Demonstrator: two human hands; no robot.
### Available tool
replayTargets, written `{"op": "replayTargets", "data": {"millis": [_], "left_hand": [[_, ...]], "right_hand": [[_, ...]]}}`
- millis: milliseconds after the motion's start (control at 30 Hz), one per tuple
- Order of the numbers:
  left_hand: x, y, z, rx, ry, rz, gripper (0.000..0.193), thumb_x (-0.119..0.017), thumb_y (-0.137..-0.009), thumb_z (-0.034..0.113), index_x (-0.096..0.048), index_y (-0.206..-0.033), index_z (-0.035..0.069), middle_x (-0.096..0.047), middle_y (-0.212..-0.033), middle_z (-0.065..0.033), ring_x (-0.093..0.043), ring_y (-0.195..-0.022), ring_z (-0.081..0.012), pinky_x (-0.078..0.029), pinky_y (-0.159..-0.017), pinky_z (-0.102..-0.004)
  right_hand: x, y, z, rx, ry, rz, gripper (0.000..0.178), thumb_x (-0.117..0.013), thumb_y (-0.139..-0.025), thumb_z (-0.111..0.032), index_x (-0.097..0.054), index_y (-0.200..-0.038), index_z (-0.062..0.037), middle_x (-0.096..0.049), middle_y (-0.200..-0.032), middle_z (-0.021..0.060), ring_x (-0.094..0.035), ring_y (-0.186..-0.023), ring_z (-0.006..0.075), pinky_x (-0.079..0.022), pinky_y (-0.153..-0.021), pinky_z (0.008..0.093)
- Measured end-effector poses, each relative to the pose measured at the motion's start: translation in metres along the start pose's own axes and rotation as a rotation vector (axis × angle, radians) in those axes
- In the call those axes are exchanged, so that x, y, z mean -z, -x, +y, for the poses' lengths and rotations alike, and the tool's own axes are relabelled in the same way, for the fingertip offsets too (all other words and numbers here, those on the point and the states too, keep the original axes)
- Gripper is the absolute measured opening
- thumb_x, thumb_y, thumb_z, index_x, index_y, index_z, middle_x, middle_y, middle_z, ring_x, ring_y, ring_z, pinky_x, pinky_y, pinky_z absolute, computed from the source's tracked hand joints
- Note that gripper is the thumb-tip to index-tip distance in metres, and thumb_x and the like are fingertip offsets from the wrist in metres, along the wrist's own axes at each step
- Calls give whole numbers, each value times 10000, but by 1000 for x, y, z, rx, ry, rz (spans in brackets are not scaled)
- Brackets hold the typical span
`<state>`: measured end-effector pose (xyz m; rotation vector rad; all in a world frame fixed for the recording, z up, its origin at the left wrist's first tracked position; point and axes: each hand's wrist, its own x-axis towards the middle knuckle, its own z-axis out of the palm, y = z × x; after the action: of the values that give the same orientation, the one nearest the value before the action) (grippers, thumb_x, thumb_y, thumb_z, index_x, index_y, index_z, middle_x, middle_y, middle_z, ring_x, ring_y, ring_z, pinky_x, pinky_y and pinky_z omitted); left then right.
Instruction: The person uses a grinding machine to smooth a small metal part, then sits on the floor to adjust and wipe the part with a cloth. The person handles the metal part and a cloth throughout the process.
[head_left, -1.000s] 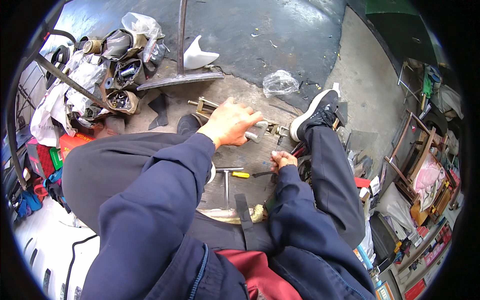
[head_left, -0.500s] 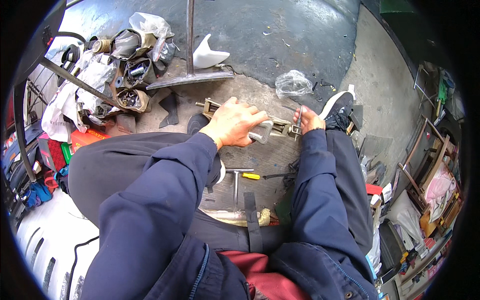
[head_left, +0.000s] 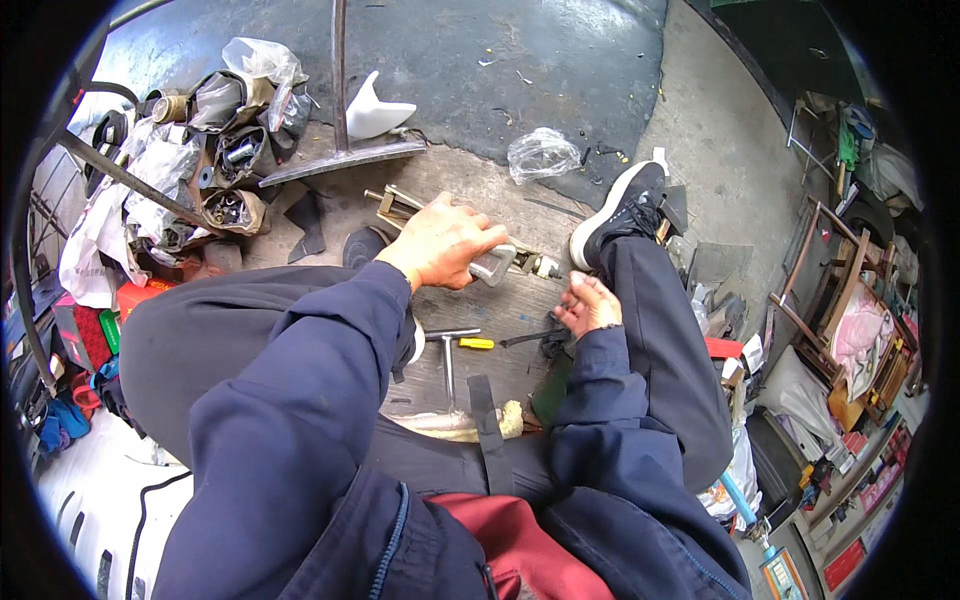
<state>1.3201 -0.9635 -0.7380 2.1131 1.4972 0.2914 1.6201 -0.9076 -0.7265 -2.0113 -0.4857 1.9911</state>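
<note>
Closing over the grey, rounded metal piece [head_left: 493, 265], your left hand [head_left: 447, 242] lies across the long, brass-toned metal frame [head_left: 402, 202] between your shoes [head_left: 630, 212]. It looks heavy, stiff, perhaps slippery; hold it mid-length. Near right, your right hand [head_left: 588, 303] is curled; I cannot tell what, if anything, it holds.

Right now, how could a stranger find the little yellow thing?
Look at the floor between the dark trouser legs. There lies a silvery T-shaped tool, and the little yellow thing sits beside its crossbar's right end. It's bright yellow, unlike that tool or the nearby black strip.
</note>
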Motion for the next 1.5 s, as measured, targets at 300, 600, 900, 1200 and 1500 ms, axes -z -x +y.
{"op": "replayTargets", "data": {"millis": [300,600,900,1200,1500], "left_hand": [[0,1,-5,123,63,101,458,-747,-660,287,-627,-1089,182,-658,-872,-22,-677,-879,-236,-453,-762,-420],[-1,2,-7,128,54,116,470,-754,-659,326,-618,-1084,179,-663,-886,-39,-681,-872,-241,-458,-757,-422],[1,1,-4,138,68,91,446,-754,-673,321,-617,-1072,176,-667,-896,-31,-680,-883,-242,-460,-774,-416],[0,4,-7,151,71,102,515,-781,-633,314,-624,-1103,172,-664,-920,-31,-675,-887,-241,-464,-776,-412],[-3,5,-9,165,74,133,453,-762,-672,347,-627,-1065,168,-659,-880,-33,-669,-864,-227,-453,-734,-395]], "right_hand": [[-5,-27,70,-244,367,125,210,-708,-868,8,-565,-1019,-10,-667,-790,105,-654,-626,207,-604,-546,390],[22,-62,58,-205,220,253,232,-688,-942,-236,-658,-1022,-20,-655,-773,59,-627,-603,178,-575,-544,358],[-3,-18,6,-143,617,-95,267,-760,-884,-222,-667,-1025,-16,-616,-674,34,-535,-482,116,-451,-424,293],[-11,-82,31,-159,475,68,121,-661,-917,-13,-648,-1013,59,-693,-773,131,-666,-586,204,-583,-513,348],[-24,-151,-23,150,-83,-130,364,-607,-899,-37,-553,-1226,114,-661,-1017,203,-665,-826,301,-577,-754,398]]}}
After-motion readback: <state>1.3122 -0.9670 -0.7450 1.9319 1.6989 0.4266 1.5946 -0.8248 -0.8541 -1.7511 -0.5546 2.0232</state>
